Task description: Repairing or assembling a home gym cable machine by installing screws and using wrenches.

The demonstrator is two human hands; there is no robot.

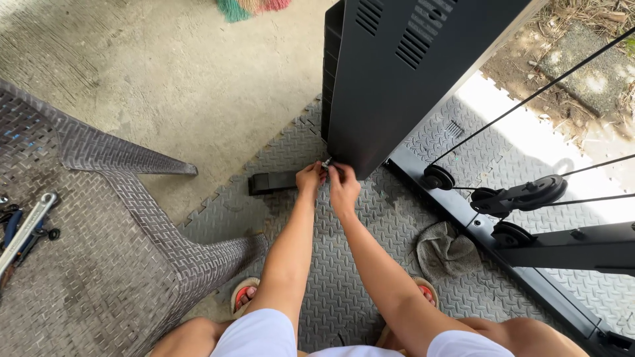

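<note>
While both arms reach far, left hand point(309, 178) and right hand point(342, 183) pinch a small bolt point(326, 162) at the black panel point(390, 86) corner, over the grey mat point(344, 277).

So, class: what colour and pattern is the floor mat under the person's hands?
Grey, with a raised tread-plate pattern and interlocking edges, seen in the head view: floor mat.

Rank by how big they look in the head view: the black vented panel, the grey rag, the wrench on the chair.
1. black vented panel
2. grey rag
3. wrench

Rag and wrench look close; nearness makes that unsure.
</note>
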